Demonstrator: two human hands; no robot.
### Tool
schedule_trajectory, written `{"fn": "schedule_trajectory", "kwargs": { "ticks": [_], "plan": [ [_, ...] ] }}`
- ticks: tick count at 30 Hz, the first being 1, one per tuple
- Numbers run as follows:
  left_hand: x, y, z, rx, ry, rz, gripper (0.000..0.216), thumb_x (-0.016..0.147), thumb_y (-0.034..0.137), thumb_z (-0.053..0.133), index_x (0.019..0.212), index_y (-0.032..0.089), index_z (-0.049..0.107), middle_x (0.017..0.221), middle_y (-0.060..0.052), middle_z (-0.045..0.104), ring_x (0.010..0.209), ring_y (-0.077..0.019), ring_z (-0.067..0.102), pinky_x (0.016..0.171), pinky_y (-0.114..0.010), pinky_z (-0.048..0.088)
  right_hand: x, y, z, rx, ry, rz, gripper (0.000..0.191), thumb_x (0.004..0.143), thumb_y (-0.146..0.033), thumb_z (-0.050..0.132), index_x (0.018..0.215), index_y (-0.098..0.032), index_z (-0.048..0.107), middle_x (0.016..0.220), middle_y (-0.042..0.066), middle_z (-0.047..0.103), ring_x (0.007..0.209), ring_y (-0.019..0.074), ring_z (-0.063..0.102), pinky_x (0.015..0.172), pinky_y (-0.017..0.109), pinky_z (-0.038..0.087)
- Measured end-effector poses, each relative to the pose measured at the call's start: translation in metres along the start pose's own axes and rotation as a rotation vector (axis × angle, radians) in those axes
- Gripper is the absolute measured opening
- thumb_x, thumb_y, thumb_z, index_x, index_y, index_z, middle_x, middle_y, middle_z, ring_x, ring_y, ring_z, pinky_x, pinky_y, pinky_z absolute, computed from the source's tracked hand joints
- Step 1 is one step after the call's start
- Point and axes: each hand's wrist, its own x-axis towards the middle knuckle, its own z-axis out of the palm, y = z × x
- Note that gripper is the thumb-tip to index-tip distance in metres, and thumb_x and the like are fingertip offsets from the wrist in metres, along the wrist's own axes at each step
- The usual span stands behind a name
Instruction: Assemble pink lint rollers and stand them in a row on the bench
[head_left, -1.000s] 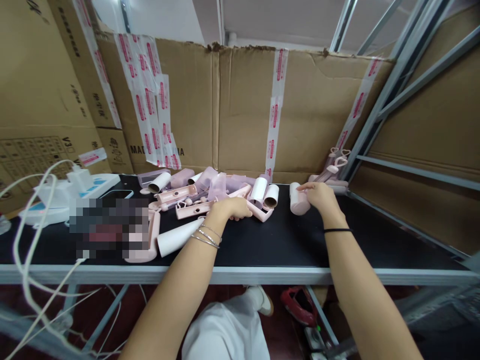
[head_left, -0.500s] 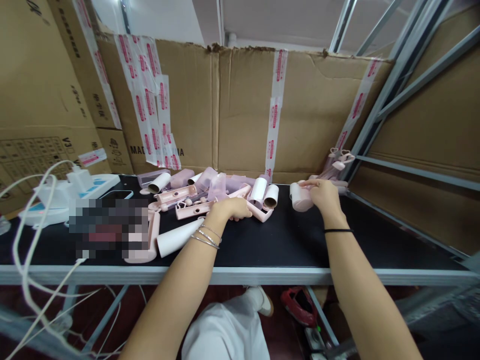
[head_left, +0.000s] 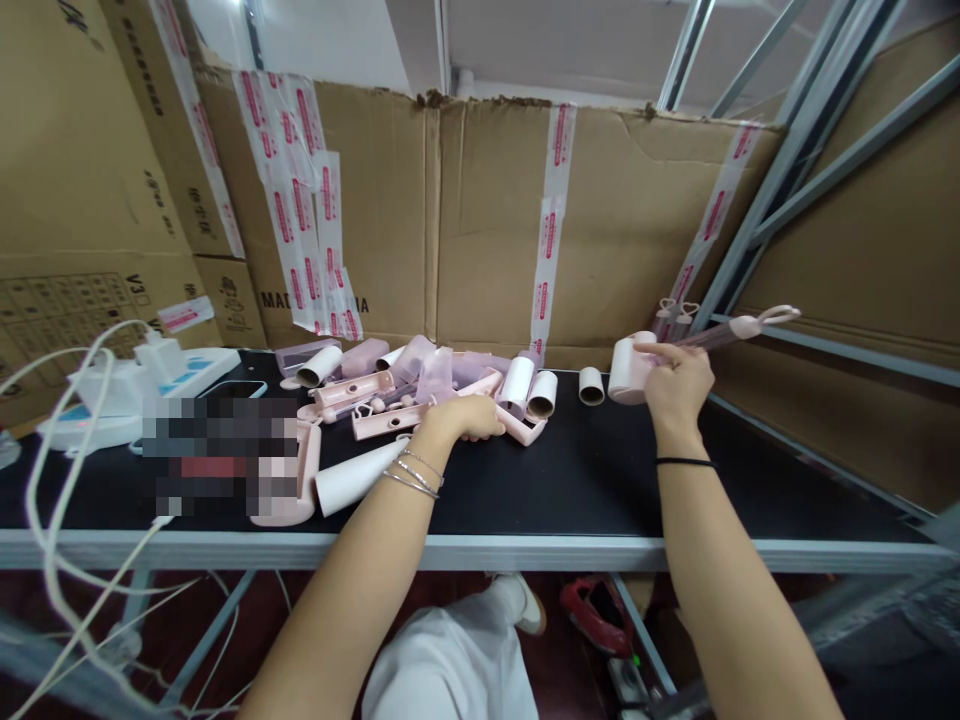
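Observation:
My right hand [head_left: 679, 385] is closed round a pale pink lint roller with a white paper roll [head_left: 624, 368], held above the black tabletop at the right. Its clear pinkish handle [head_left: 716, 338] points up to the right and ends in a looped tip. Just left of it stands a loose white paper roll [head_left: 591, 387] with a brown core. Curled fingers of my left hand [head_left: 480, 415] rest at the near side of a pile, against a pink plastic shell [head_left: 525, 427]; what they grip is hidden. Two white rolls [head_left: 517, 382] lie right beside that hand.
Lilac covers [head_left: 435, 372], pink shells and handles are heaped at centre-left. A long white roll [head_left: 352, 478] lies before them. A power strip [head_left: 187, 380] with white cables sits at left. Cardboard [head_left: 487, 230] walls the back; more handles [head_left: 671, 318] lean in the right corner.
My right hand has moved right and slightly up with the lint roller, turning its handle outward into view. The loose white roll beside it is now uncovered. My left hand stays put.

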Motion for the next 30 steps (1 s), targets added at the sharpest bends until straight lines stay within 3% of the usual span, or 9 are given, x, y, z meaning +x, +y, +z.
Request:
{"fn": "schedule_trajectory", "kwargs": {
  "ticks": [4,8,12,17,19,22,25,28,30],
  "plan": [
    [0.004,0.003,-0.001,-0.212,0.26,0.239,0.023,0.08,0.032,0.048,0.084,0.015,0.063,0.082,-0.004,0.064,0.075,-0.0159,0.059,0.065,-0.025,0.044,-0.004,-0.023,0.014,0.489,-0.101,0.157,0.039,0.055,-0.01,0.04,0.076,-0.017,0.072,0.073,0.002,0.06,0.068,0.0142,0.054,0.073,0.032,0.047],
    [0.008,0.008,-0.001,-0.648,0.336,0.349,0.043,0.08,0.033,0.054,0.117,0.012,0.05,0.099,-0.008,0.064,0.075,-0.0146,0.06,0.061,-0.024,0.047,-0.011,-0.065,0.035,0.858,-0.378,0.336,0.025,0.058,-0.015,0.051,0.076,-0.018,0.068,0.082,0.002,0.068,0.071,0.0146,0.059,0.07,0.03,0.049],
    [0.006,0.01,-0.004,-0.969,0.482,0.476,0.054,0.07,0.017,0.061,0.121,0.014,0.043,0.108,-0.008,0.062,0.089,-0.0151,0.061,0.071,-0.024,0.049,-0.021,-0.099,0.055,0.831,-0.703,0.296,0.029,0.06,-0.021,0.052,0.085,-0.019,0.067,0.089,0.004,0.07,0.075,0.0175,0.062,0.068,0.031,0.05],
    [-0.003,0.014,-0.007,-1.278,0.395,0.528,0.049,0.076,0.025,0.056,0.122,0.018,0.041,0.109,-0.009,0.061,0.087,-0.0166,0.063,0.069,-0.028,0.053,-0.036,-0.103,0.062,0.804,-0.836,0.281,0.053,0.063,-0.022,0.05,0.115,-0.022,0.061,0.066,-0.002,0.063,0.044,0.0096,0.042,0.044,0.024,0.038],
    [-0.001,0.017,-0.006,-1.343,0.441,0.481,0.05,0.077,0.031,0.059,0.121,0.016,0.041,0.108,-0.011,0.062,0.083,-0.0171,0.063,0.066,-0.029,0.054,-0.041,-0.099,0.058,0.752,-0.887,0.248,0.06,0.066,-0.021,0.048,0.125,-0.024,0.055,0.059,-0.004,0.057,0.038,0.0076,0.032,0.04,0.022,0.03],
    [0.009,0.016,-0.004,-1.344,0.631,0.35,0.053,0.074,0.03,0.065,0.118,0.016,0.04,0.11,-0.012,0.061,0.082,-0.0178,0.064,0.065,-0.03,0.054,-0.044,-0.093,0.051,0.706,-0.911,0.139,0.063,0.072,-0.024,0.046,0.134,-0.025,0.046,0.067,-0.004,0.06,0.039,0.007,0.031,0.041,0.023,0.031],
    [0.016,0.01,-0.005,-1.23,0.93,0.237,0.052,0.071,0.025,0.068,0.114,0.015,0.041,0.117,-0.013,0.058,0.096,-0.0208,0.062,0.079,-0.032,0.053,-0.044,-0.089,0.049,0.683,-0.825,0.069,0.06,0.077,-0.027,0.045,0.137,-0.023,0.041,0.074,-0.002,0.063,0.041,0.0073,0.034,0.044,0.023,0.034],
    [0.014,0.005,-0.009,-1.044,1.189,0.13,0.055,0.069,0.021,0.069,0.115,0.016,0.038,0.121,-0.014,0.056,0.11,-0.0226,0.057,0.092,-0.032,0.047,-0.045,-0.088,0.051,0.658,-0.706,0.041,0.049,0.081,-0.031,0.046,0.129,-0.021,0.049,0.075,0.001,0.063,0.05,0.01,0.047,0.051,0.025,0.041],
    [0.01,0.006,-0.008,-0.951,1.264,0.099,0.057,0.07,0.021,0.068,0.116,0.019,0.035,0.124,-0.014,0.055,0.113,-0.0241,0.056,0.096,-0.034,0.045,-0.048,-0.09,0.052,0.648,-0.675,0.005,0.041,0.083,-0.037,0.049,0.119,-0.02,0.056,0.082,0.003,0.066,0.065,0.0137,0.057,0.061,0.028,0.047]
  ]
}}
